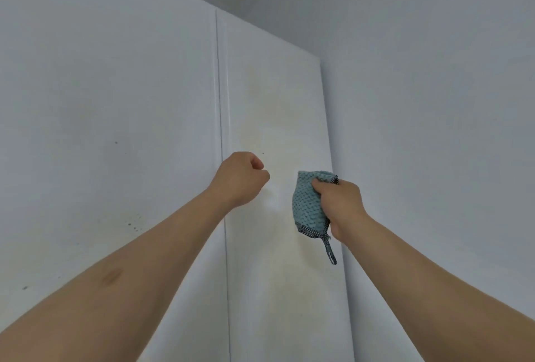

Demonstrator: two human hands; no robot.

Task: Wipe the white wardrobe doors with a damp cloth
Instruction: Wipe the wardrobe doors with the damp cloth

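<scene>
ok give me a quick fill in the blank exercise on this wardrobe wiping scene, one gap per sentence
1. The teal cloth is gripped in the person's ____ hand.
2. The left hand is curled into a fist and holds ____.
3. The dark specks sit on the ____ wardrobe door.
4. A checked loop hangs from the cloth's ____ edge.

Missing words: right; nothing; left; bottom

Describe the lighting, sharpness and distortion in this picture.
Head view: soft, even light, no glare or hard shadows; wide-angle lens bows the door seam; teal cloth weave and both hands fairly sharp; specks on the left door visible.
</scene>
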